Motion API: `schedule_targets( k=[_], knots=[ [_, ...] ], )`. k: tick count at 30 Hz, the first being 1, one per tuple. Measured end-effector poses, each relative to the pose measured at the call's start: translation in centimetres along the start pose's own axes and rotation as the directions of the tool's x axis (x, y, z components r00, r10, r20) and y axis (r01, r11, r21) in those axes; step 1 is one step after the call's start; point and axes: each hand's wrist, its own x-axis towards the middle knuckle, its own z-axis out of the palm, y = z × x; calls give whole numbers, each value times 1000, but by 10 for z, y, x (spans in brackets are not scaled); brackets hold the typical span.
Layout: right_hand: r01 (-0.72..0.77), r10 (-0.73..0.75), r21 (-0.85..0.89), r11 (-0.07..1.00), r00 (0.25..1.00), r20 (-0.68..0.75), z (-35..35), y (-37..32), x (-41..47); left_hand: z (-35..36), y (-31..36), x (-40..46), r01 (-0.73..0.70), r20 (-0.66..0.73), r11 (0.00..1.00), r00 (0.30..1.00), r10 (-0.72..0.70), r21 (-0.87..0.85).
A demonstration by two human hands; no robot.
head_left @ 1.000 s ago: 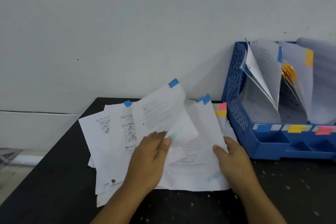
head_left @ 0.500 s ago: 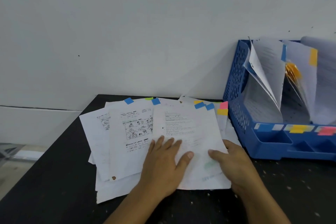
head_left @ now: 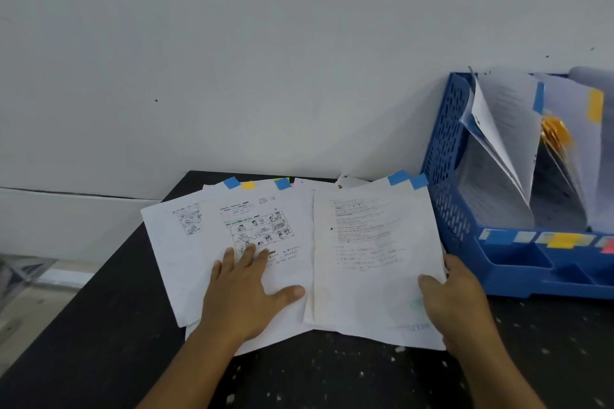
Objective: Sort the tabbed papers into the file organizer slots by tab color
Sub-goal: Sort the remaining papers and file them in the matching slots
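Observation:
A spread pile of white tabbed papers point(head_left: 186, 256) lies on the black table point(head_left: 99, 342). My left hand point(head_left: 246, 295) presses flat, fingers straight, on a cartoon sheet point(head_left: 262, 229) with blue and yellow tabs along its top. To its right lies a text sheet with two blue tabs point(head_left: 372, 252); my right hand point(head_left: 455, 299) grips its right edge, thumb on top, fingers underneath. The blue file organizer point(head_left: 445, 149) stands at the right, with papers in its slots bearing blue and yellow tabs. Blue, yellow and pink labels mark its front.
A grey-white wall rises right behind the table. The table's left edge runs diagonally at the lower left, with floor beyond it. Bare black tabletop, speckled white, lies in front of the papers and organizer.
The lifted blue-tabbed sheet has come down and slid right, away from the cartoon sheet. My left hand moved left onto the cartoon sheet; my right hand moved right with the text sheet.

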Motion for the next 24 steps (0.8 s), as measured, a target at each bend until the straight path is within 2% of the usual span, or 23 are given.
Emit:
schedule_targets(
  k=[3, 5, 9, 12, 15, 18, 21, 24],
  knots=[
    [-12, 12, -6, 1000, 1000, -2, -1, -1, -2, 2, 0, 1, 1, -46, 998, 999, -4, -65],
    [-17, 17, 1, 1000, 1000, -4, -2, -2, -4, 0, -1, 0, 2, -94, 982, 995, -20, -188],
    [-34, 34, 20, 999, 999, 4, -2, -4, -6, -18, 5, -8, -13, -244, 832, 958, -148, -555],
    [-22, 20, 46, 999, 999, 48, 0, -5, -9, -28, 14, -15, -103, -328, 747, 931, -160, -657],
    [-19, 11, 74, 997, 995, 102, 5, -7, -11, -28, 31, -24, -229, -338, 713, 941, -11, -662],
    [-71, 44, 158, 985, 985, 165, 9, -12, -17, -17, 50, -30, -326, -309, 750, 936, 170, -576],
    [-153, 107, 229, 961, 974, 202, 5, -20, -24, 0, 60, -30, -336, -187, 841, 941, 282, -424],
    [-349, 259, 385, 855, 928, 266, -1, -27, -25, 12, 62, -31, -340, -31, 922, 940, 340, -188]
  ],
)
